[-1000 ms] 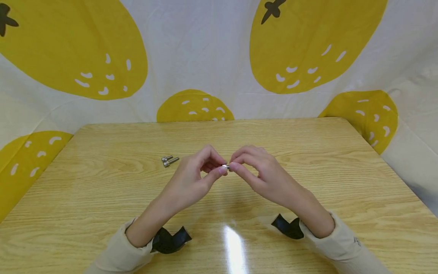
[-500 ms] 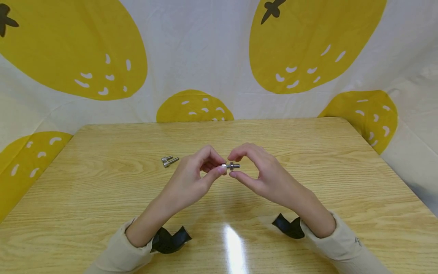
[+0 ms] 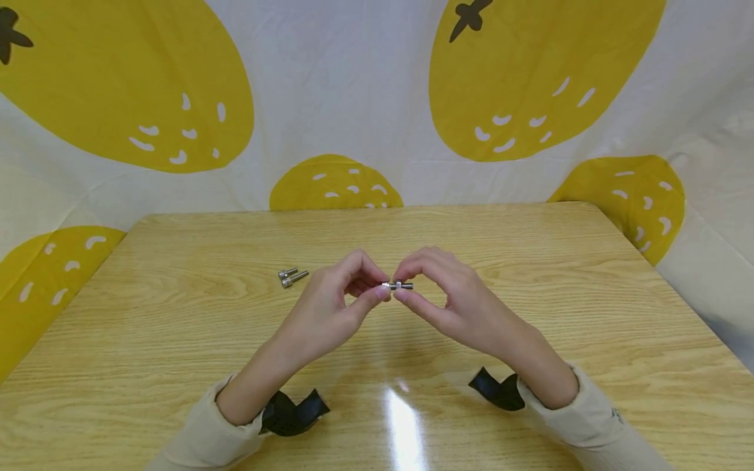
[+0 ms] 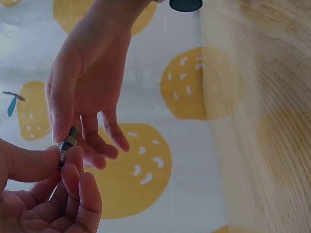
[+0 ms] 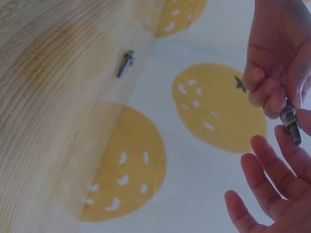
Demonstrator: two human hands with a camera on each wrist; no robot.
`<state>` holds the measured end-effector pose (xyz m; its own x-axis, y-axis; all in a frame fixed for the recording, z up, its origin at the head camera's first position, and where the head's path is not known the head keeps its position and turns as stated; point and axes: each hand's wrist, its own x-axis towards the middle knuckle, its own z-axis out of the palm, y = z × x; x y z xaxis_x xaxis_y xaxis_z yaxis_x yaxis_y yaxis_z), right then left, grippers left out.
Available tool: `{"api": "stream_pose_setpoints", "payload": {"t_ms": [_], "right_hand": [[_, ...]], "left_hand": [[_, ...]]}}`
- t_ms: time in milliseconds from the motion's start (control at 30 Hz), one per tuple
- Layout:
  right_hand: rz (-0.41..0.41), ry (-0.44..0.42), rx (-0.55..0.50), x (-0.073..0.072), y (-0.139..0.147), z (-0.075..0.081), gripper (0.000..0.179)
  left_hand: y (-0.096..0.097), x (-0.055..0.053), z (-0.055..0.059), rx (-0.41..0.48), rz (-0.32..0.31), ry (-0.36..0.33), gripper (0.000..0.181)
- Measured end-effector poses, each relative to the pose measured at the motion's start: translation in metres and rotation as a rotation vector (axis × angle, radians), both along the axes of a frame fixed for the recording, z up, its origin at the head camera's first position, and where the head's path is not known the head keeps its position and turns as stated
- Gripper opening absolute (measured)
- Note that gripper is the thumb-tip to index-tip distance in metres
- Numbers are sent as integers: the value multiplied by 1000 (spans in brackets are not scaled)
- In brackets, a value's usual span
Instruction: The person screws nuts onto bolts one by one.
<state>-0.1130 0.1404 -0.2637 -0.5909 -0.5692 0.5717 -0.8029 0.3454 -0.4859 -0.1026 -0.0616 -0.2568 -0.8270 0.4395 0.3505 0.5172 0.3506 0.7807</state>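
In the head view a silver bolt (image 3: 409, 286) lies level above the table, its head end pinched between the thumb and fingertips of my left hand (image 3: 330, 307). A hex nut (image 3: 398, 285) sits partway along the bolt's thread. My right hand (image 3: 462, 297) pinches this nut with thumb and index finger; the thread end sticks out past it. Both wrist views show the nut (image 4: 71, 140) on the bolt (image 5: 295, 136) between the two hands. The other fingers of my right hand (image 5: 277, 194) are spread apart. My left fingers mostly hide the bolt's head.
Two socket-head bolts (image 3: 294, 278) lie side by side on the wooden table (image 3: 206, 248), left of my left hand. Behind the table hangs a white cloth (image 3: 341, 78) with yellow fruit shapes. Black straps (image 3: 294, 412) are at both sleeve cuffs.
My right thumb and index finger first covered the nut, then spread apart from it, and are now back together on it. My left hand keeps its hold on the bolt.
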Motion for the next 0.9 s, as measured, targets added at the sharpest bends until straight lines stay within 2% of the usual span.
{"api": "stream_pose_setpoints", "payload": {"t_ms": [167,333,433,533,667,900], "right_hand": [[-2,22,-2,-1,-1,-3,5],[-75,1,45,0,0,-4,16],[-101,-36,77,2,0,-2,16],[-91,-51,82,3,0,-1,22],[-65,3,58,4,0,1,37],[-6,71,-3,0,-1,-1,26]], "left_hand": [[1,1,1,-6,2,3,9],[2,2,1,-5,-4,-3,9],[3,2,1,-3,-3,-6,9],[2,2,1,-7,3,-6,9],[1,2,1,-12,6,-4,10],[0,1,0,1,1,5,9]]}}
